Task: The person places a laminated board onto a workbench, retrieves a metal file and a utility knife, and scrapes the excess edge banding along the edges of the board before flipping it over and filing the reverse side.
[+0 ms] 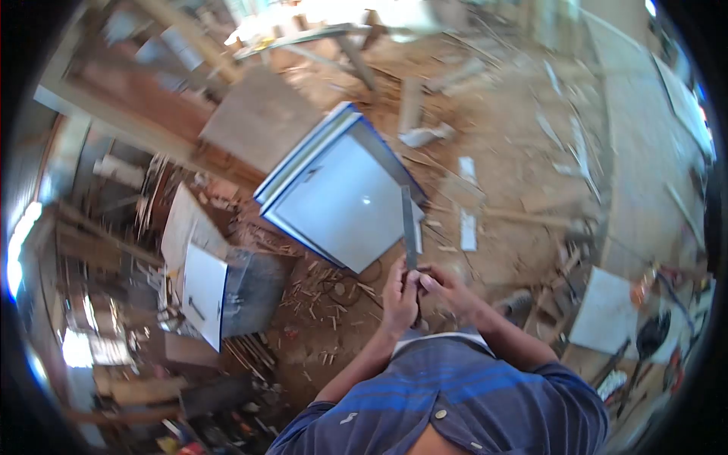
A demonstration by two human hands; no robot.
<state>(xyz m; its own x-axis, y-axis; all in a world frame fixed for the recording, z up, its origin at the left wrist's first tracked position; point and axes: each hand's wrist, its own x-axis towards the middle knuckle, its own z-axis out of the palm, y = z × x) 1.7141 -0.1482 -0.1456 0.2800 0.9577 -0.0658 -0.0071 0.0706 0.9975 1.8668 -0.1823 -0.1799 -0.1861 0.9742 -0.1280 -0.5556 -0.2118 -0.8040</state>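
A long, flat, dark metal tool (410, 227), like a file or blade, points away from my body, its far end near the edge of a white panel with blue edges (337, 205). My left hand (400, 294) is closed around the tool's lower end. Close against it, my right hand (446, 288) is closed too, its thumb and fingers pinched at the tool's base. What the right fingers hold there is too small to make out. The panel lies beyond my hands, slightly left.
Wood scraps and shavings litter the floor (500, 167). A white-fronted box (203, 292) stands left, by a brown board (262, 117). At right, a bench (637, 182) runs along the side, near a white sheet (604, 311) and tools.
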